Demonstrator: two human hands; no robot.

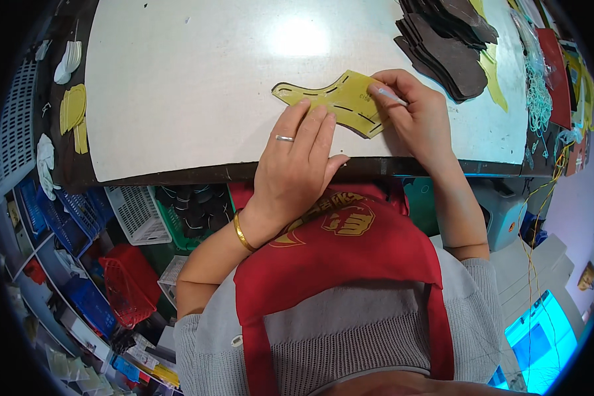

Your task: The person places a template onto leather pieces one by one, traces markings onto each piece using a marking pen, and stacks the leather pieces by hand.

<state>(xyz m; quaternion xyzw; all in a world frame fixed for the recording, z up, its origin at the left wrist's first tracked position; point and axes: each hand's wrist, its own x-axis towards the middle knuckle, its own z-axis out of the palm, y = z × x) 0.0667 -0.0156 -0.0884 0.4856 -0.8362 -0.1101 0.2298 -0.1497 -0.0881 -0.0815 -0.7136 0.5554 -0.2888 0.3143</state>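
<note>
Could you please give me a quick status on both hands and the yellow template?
Left hand flat on yellow template. Right hand marking it with silver pen. Dark cut pieces stacked beyond, apart.

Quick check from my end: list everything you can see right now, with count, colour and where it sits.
Template: one, yellow with dark slots, flat on the table over a dark piece, under both hands.
Pen: one, pale, in the right hand on the template.
Table: one, white top with dark edge.
Dark cut pieces: one stack, brown-grey, far right of the table.
Yellow pieces: a few, left edge of the table.
Baskets: several, white, blue and red, below the table on the left.
Apron: one, red, worn by the person.
Left hand: ring and gold bangle, fingers pressing the template.
Right hand: holds the pen.
</note>
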